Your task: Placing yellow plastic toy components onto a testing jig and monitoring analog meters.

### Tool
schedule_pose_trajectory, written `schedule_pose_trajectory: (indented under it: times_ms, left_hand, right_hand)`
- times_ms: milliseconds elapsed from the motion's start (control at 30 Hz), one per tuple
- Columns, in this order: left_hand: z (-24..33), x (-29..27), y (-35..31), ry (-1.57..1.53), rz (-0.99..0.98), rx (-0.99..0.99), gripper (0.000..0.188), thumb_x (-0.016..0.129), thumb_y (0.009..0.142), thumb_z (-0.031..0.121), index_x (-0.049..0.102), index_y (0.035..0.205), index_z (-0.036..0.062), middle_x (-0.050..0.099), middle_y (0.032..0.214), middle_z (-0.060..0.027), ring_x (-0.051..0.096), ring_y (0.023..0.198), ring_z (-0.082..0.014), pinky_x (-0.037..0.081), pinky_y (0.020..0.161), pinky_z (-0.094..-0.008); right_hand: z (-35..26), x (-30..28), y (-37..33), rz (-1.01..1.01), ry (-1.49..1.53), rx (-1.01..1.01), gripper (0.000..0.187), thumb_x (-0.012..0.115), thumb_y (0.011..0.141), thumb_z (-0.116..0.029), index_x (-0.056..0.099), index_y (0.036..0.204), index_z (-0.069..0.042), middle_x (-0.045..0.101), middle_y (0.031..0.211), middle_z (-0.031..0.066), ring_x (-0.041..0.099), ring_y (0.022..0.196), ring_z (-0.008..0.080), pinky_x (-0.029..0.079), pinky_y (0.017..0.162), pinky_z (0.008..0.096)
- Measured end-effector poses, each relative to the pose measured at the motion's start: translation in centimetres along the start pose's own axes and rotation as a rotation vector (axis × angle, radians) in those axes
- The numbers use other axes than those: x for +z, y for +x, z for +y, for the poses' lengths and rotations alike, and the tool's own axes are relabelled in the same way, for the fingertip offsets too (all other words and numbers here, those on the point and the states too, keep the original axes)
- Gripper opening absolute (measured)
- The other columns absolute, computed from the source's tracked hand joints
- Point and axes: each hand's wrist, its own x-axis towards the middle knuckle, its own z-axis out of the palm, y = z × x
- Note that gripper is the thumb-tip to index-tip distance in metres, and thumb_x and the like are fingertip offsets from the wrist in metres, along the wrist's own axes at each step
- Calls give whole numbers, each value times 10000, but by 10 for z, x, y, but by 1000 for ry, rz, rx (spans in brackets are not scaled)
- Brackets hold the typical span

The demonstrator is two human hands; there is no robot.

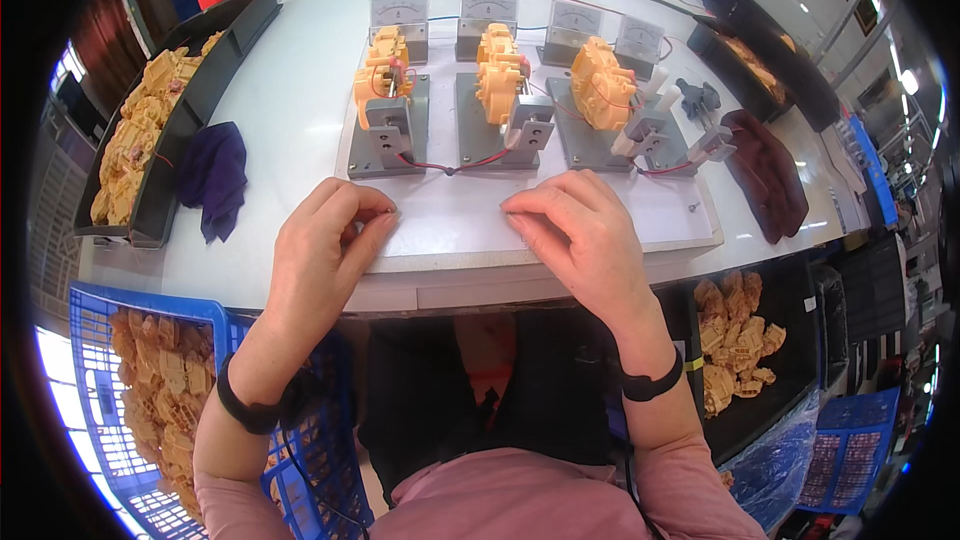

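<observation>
Both hands hover over the front of a white board (470, 225), apart from each other. My left hand (330, 240) is closed in a pinch near the left test stand, and anything between its fingertips is too small to make out. My right hand (590, 240) pinches likewise in front of the middle stand, its fingertip contents unclear. Three yellow plastic parts, a left one (382, 80), a middle one (500, 75) and a right one (603, 88), sit upright on grey metal stands (395, 145). Red wires link the stands. Analog meters (489, 12) stand behind them.
On the left, a black tray (150, 225) holds yellow parts beside a purple cloth (213, 180). A dark red cloth (765, 175) lies at right, near a fourth stand (705, 125) with a black knob. Blue crate (150, 300) and black bin (780, 410) hold more parts below.
</observation>
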Motion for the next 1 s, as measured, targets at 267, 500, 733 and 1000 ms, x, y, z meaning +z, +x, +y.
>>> schedule_pose_trajectory:
  times_ms: [267,500,733,1000]
  left_hand:
    - [0,0,0,0,0,-3,76,691,884,45,654,945,16,583,836,-53,532,681,-133,461,653,-264]
    - [0,0,0,-8,5,-5,79,690,884,44,654,951,21,588,843,-52,529,679,-133,460,652,-265]
    - [0,1,0,1,6,4,74,690,883,45,653,942,23,593,846,-59,534,679,-144,461,652,-268]
    - [0,1,-1,15,12,32,62,682,884,35,641,926,16,585,846,-64,538,680,-155,463,655,-273]
  right_hand:
    - [-1,1,1,17,-16,-20,80,738,819,-92,677,871,-96,604,828,39,590,816,254,471,739,368]
    - [0,1,0,17,-23,-23,85,736,821,-94,675,881,-97,605,834,39,586,813,255,469,742,370]
    - [-2,0,1,1,-8,10,58,716,850,-108,675,887,-88,603,841,45,579,825,261,464,751,374]
    - [-1,0,1,-28,37,87,49,701,864,-102,673,889,-71,613,851,55,578,842,273,463,762,381]
